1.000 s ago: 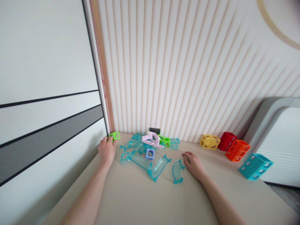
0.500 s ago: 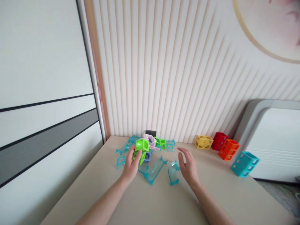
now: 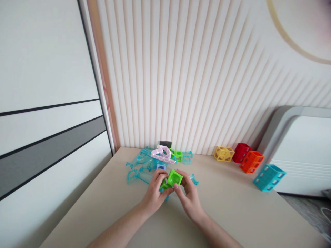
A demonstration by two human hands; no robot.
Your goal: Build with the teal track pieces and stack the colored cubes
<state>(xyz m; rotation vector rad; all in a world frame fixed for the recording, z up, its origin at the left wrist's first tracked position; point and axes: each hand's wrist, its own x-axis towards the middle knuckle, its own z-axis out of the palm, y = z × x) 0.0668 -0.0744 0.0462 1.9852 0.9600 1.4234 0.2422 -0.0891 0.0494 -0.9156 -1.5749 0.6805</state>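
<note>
Both hands meet over the near middle of the table around bright green plastic building blocks. My right hand is closed on a square green block with a round hollow in its face. Fingers of my left hand are closed on a second green block, mostly hidden, just left of the first; whether the two are joined I cannot tell. Under and behind the hands lie clear teal track pieces, partly covered. A blue block sits just beyond my left fingers.
Further back are a lilac curved piece, more green blocks and a dark box by the ribbed wall. To the right stand yellow, red, orange and teal block stacks.
My left hand has brought the green blocks right and nearer to me. My right hand has moved left from the bare table and closed on the square green block. The view has shifted slightly.
</note>
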